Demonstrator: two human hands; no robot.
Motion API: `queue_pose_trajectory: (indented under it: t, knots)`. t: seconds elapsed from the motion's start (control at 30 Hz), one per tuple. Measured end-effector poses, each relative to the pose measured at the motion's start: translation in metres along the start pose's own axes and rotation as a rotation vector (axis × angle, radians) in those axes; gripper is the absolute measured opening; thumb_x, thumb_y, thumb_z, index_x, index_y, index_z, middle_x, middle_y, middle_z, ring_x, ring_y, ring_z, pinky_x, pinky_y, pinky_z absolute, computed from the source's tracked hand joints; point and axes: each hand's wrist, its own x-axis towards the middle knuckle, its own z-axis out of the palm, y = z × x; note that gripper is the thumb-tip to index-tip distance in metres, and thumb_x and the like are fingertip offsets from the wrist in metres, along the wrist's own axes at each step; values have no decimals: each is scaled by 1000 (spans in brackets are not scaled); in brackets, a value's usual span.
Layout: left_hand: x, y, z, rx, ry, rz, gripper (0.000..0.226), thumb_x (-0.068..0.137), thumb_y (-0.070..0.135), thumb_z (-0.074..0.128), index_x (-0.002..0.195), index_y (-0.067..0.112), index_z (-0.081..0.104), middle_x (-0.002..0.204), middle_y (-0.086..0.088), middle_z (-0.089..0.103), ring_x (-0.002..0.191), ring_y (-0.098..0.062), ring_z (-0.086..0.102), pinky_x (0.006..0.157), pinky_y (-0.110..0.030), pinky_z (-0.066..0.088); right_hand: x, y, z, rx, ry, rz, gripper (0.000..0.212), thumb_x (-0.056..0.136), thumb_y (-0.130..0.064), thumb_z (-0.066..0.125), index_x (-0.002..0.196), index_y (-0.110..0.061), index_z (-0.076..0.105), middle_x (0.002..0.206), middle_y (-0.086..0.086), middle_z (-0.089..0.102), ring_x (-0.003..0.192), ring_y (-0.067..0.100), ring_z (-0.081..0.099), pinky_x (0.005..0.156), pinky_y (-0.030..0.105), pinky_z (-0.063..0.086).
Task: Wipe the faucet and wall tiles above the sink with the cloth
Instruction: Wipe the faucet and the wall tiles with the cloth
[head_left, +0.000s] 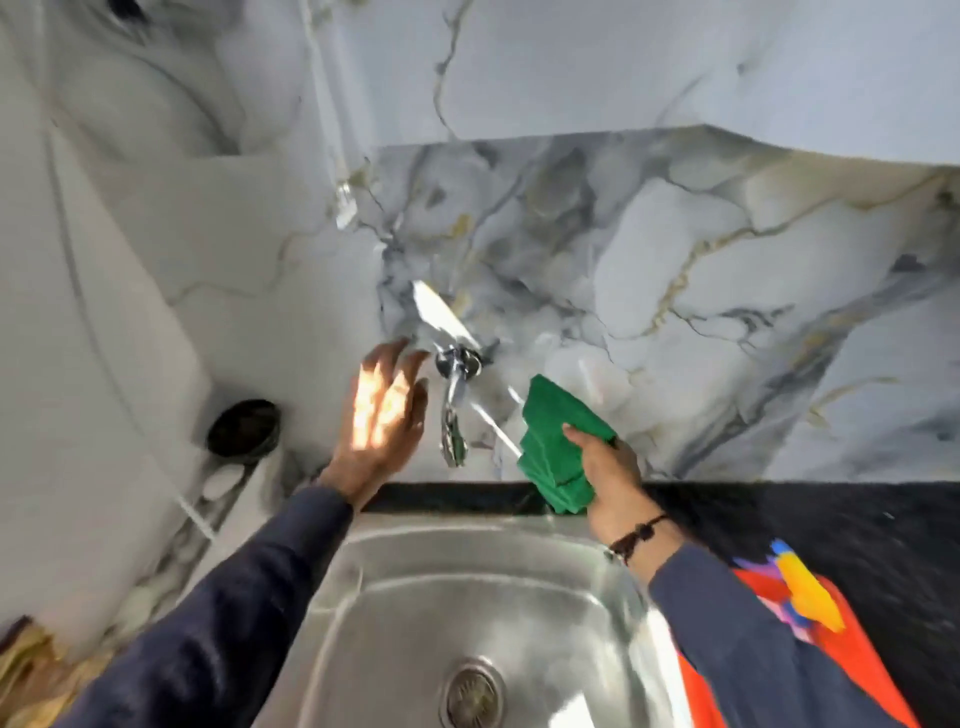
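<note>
Left hand: fingers spread wide, holding nothing, flat by the tap.
Right hand: fingers squeezed on the folded green cloth.
Cloth: up against the tiles, just right of the tap, above the sink.
Step, I think: about to wipe the tap.
Do it well: steady the tap with the free hand, wrap the cloth round it and rub top to tip.
Then: wipe the tiles in rows, top down, so drips fall into the sink.
</note>
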Motion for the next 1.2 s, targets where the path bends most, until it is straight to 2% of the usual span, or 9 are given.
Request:
queue_pose_trajectory:
  t: [0.13, 0.27, 0.43, 0.57, 0.63, 0.8, 0.97, 1.07, 1.2]
  knots:
    - [61, -62, 8, 388, 64, 271, 60, 106, 27, 38, 165, 18, 30, 174, -19, 24, 161, -47, 17, 125, -71, 21, 15, -7, 93, -81, 137, -307, 29, 91, -19, 78, 119, -13, 77, 94, 7, 78, 77, 23, 70, 64, 26, 59]
    - [112, -101, 27, 517, 121, 533, 66, 106, 33, 38, 168, 31, 13, 177, -9, 14, 164, -37, 11, 128, -71, 12, 16, 22, 164, -643, 12, -538, 41, 93, -16, 69, 133, -17, 71, 143, 15, 59, 127, 38, 61, 106, 40, 52]
    - [131, -121, 58, 538, 236, 619, 64, 107, 40, 29, 168, 30, 12, 178, -6, -4, 164, -38, 2, 128, -66, -4, 26, 24, 176, -1051, 47, -675, 31, 84, -22, 68, 113, -15, 76, 131, 19, 53, 112, 45, 64, 102, 37, 52]
    - [138, -129, 68, 542, 315, 640, 64, 106, 40, 31, 167, 28, 19, 179, -10, 3, 164, -39, 0, 127, -69, -8, 37, 5, 165, -353, 108, -304, 36, 71, -20, 79, 100, 0, 80, 101, 25, 77, 102, 51, 72, 79, 42, 59]
    - [140, -130, 70, 562, 364, 648, 65, 104, 41, 33, 167, 28, 22, 178, -12, 9, 164, -40, 5, 128, -69, -3, 45, 6, 152, 184, -92, 65, 56, 71, -15, 72, 121, 10, 71, 111, 33, 73, 107, 57, 71, 94, 58, 61]
    - [139, -132, 75, 587, 429, 660, 68, 101, 42, 37, 166, 28, 25, 177, -13, 14, 163, -40, 12, 129, -66, -2, 50, 20, 139, 470, -263, 226, 36, 90, -13, 52, 107, 5, 79, 108, 27, 76, 94, 43, 75, 99, 55, 59]
    - [140, -131, 75, 593, 443, 672, 69, 100, 42, 38, 166, 27, 25, 177, -14, 14, 163, -41, 13, 129, -67, 0, 36, 8, 168, -580, 85, -381, 23, 83, -20, 73, 100, -7, 79, 108, 26, 79, 104, 45, 74, 95, 49, 63]
    - [140, -133, 75, 608, 445, 670, 69, 101, 42, 37, 166, 26, 24, 177, -14, 14, 163, -41, 12, 129, -66, -3, 18, 21, 187, -1447, 36, -702, 54, 93, -25, 58, 141, -1, 58, 133, 37, 63, 125, 45, 59, 108, 45, 50]
    - [138, -132, 75, 631, 446, 670, 68, 102, 44, 37, 166, 26, 24, 177, -16, 12, 164, -42, 7, 128, -66, -4, 16, 38, 172, -1309, 12, -697, 64, 93, -23, 60, 156, -18, 48, 159, 25, 39, 138, 41, 49, 120, 41, 43]
